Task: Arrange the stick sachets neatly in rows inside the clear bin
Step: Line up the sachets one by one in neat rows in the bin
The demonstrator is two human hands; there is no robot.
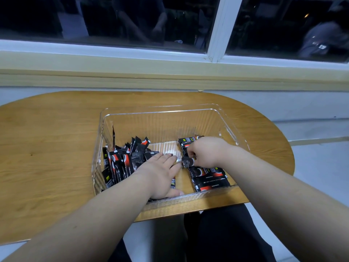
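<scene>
A clear plastic bin (162, 112) stands on the wooden table. Black-and-red stick sachets lie in a loose heap (124, 159) on its left side. A flat row of sachets (209, 176) lies along its right side. My left hand (160, 174) rests palm down in the bin beside the heap, fingers spread over some sachets. My right hand (205, 152) hovers over the row and pinches the end of one sachet (187, 162) between thumb and fingers. Both hands nearly touch at that sachet.
The oval wooden table (49, 148) sits against a wall under a window sill (170, 72). Its front edge is close to my lap. The bin's far half holds nothing. Dark window panes rise behind.
</scene>
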